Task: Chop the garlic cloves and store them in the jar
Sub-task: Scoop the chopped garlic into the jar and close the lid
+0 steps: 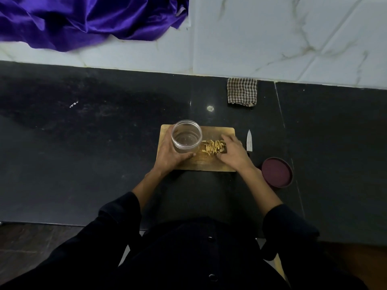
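Left hand grips clear jar tilted on cutting board; right hand, fingers loosely curved, cups chopped garlic beside jar mouth, grasping nothing.

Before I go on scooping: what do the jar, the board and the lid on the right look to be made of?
Jar: clear, glossy, thin-walled, likely plastic, though glass cannot be ruled out; the board shows through it. Cutting board: light brown with a matte, grained look, probably wood or bamboo. Lid: opaque maroon, smooth with a raised rim, seemingly moulded plastic.
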The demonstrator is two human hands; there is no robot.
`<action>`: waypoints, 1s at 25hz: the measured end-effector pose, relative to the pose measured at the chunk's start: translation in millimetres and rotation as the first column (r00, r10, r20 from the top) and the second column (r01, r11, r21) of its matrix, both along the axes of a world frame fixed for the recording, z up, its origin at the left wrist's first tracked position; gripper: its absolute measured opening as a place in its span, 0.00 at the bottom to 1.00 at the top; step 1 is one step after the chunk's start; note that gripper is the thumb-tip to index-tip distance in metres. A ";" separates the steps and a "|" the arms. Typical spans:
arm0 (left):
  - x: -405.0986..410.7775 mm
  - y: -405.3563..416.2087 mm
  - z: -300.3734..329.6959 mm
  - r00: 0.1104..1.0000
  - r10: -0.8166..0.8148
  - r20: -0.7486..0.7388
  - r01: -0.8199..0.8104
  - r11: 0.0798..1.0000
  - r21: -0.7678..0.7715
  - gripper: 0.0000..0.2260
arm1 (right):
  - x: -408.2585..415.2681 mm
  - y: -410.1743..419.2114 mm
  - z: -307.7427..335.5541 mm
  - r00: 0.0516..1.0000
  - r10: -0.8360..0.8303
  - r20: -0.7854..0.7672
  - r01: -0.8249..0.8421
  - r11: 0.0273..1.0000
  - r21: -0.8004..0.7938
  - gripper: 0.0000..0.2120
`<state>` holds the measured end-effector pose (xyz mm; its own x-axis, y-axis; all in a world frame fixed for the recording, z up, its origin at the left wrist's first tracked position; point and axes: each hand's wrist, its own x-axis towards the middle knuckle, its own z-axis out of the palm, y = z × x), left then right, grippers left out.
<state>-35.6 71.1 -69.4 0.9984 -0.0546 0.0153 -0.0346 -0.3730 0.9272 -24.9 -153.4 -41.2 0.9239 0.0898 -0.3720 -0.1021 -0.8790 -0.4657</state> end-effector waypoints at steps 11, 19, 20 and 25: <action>4.3 1.2 -7.9 1.000 -0.006 -0.015 0.006 1.000 0.009 0.47 | -3.4 17.3 -9.5 0.936 0.158 0.314 -0.105 0.978 -0.180 0.16; 5.0 3.1 -8.7 1.000 -0.013 -0.018 0.013 1.000 -0.005 0.47 | 7.2 4.0 -3.3 0.888 -0.378 0.262 0.280 0.896 0.344 0.11; 5.1 3.2 -8.9 1.000 -0.013 -0.017 0.013 1.000 -0.008 0.47 | 7.6 3.0 -0.5 0.863 -0.476 0.166 0.363 0.815 0.451 0.10; 5.7 4.0 -11.3 0.999 -0.027 -0.019 0.027 0.999 -0.018 0.48 | 8.7 8.1 25.0 0.806 -0.568 -0.166 0.479 0.462 0.746 0.11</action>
